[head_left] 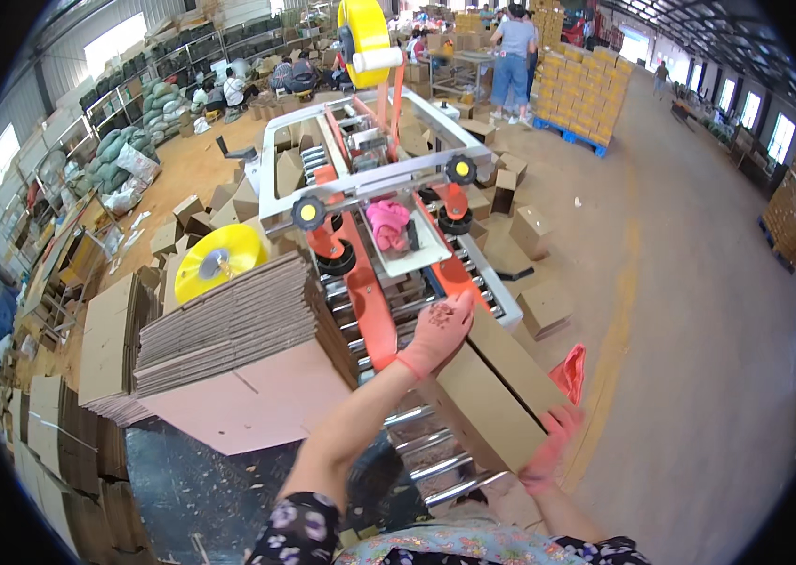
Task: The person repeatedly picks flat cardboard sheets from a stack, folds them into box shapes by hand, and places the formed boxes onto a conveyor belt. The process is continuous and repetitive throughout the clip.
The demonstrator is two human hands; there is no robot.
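From my remote seat I watch the carton (492,412) lie on the roller conveyor (435,461), its two top flaps folded down with a dark slit between them. My left hand (441,333) rests over its far end, fingers close together; I cannot tell whether they pinch the edge or merely press it. My right hand (553,447) is blurred at the near right corner, its fingers looking spread rather than clenched. I judge that the pair, set at opposite ends, keeps the flaps down and the carton lined up with the orange guide rails (367,306). Beyond these stands the taping machine (374,188), its yellow tape roll (365,42) mounted high, probably so that tape feeds downward. The flattened cartons (238,405) stand piled just left of the rollers, presumably for easy reach, and another yellow roll (219,264) sits behind them, likely as a spare
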